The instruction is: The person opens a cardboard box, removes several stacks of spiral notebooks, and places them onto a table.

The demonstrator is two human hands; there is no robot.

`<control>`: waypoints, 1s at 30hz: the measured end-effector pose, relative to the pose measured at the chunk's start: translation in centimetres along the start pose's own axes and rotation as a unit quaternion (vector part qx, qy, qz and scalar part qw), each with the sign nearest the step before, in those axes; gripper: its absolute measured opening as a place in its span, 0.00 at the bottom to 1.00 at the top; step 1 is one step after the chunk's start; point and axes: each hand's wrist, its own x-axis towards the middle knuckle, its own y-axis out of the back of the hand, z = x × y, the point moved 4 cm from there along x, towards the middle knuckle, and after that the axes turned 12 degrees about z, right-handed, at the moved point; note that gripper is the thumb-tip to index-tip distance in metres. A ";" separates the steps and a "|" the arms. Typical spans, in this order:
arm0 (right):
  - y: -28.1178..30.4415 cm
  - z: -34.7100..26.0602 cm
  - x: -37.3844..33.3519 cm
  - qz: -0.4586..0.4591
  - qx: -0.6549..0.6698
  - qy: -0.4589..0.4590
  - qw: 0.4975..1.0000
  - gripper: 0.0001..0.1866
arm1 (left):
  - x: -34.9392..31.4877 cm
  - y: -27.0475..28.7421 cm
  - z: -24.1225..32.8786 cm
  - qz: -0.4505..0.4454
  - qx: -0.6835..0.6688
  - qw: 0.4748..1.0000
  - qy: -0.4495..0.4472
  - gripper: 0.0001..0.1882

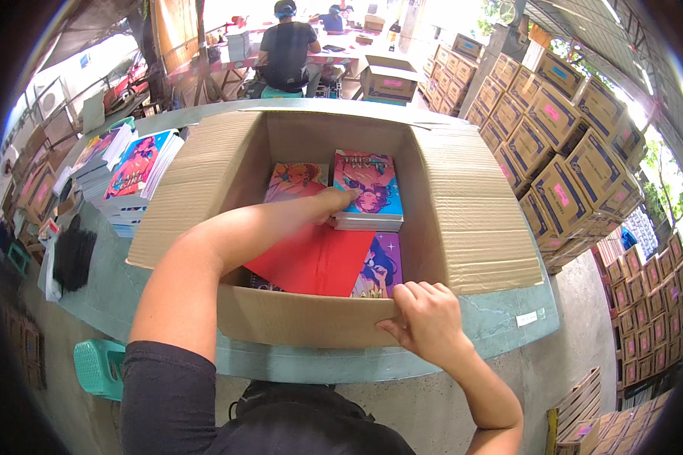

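Observation:
An open cardboard box (296, 322) stands on the table with its flaps spread. My left hand (337, 203) reaches inside, fingers closed at the left edge of a stack of blue-and-pink illustrated books (376, 178); some fingers are hidden. Under my left forearm lies a flat red sheet or cover (330, 262), slightly blurred. Left of the stack is another illustrated book (294, 173), partly covered. A purple illustrated book (383, 262) shows at the near right inside the box. My right hand (426, 318) grips the box's near edge at its right corner.
Book stacks (140, 167) stand on the grey-green table (501, 330) to the left, near a black bundle (74, 256). A green stool (99, 368) is below. Cartons (558, 152) are piled at the right. A person (287, 49) sits ahead near another open carton (389, 78).

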 end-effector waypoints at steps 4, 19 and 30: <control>-0.2 0.6 0.0 0.001 0.021 0.011 1.000 0.19 | -1.7 -1.0 0.1 -0.019 -0.003 0.999 0.033 0.33; -1.2 0.7 0.6 0.014 0.060 0.012 0.998 0.16 | 0.2 0.2 -0.1 0.020 -0.110 0.986 0.122 0.25; -0.7 0.5 1.0 0.012 0.043 -0.015 0.999 0.18 | -1.7 -1.0 1.0 0.013 -0.135 0.982 0.134 0.16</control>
